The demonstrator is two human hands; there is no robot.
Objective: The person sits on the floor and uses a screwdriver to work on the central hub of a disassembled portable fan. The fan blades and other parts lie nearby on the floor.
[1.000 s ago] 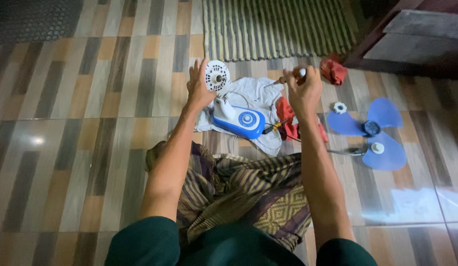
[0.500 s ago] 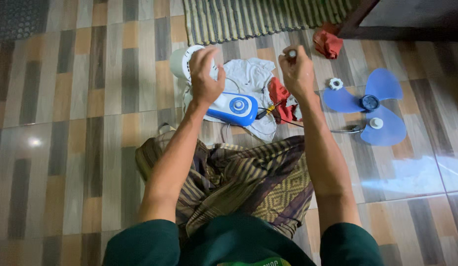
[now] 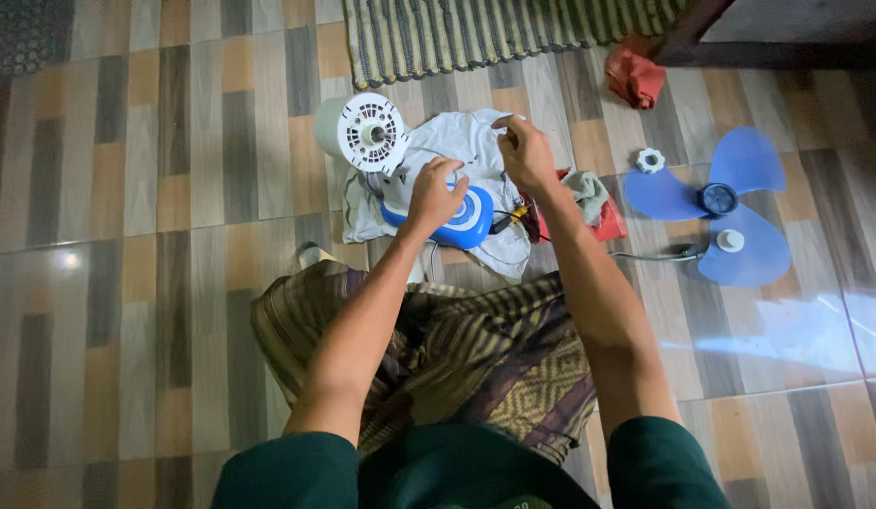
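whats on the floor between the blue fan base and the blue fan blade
In the head view, between the fan base and the fan blade lies a red and grey cloth, with thin wires at its near edge.

"Are you seeing any package, label, sign or screen around the blue fan base (image 3: 462, 219)?"

"No, I'm finding none. I'm looking beside it, in front of it and behind it, and nothing of that kind is showing."

Dark green short sleeves, brown patterned sarong, bare forearms
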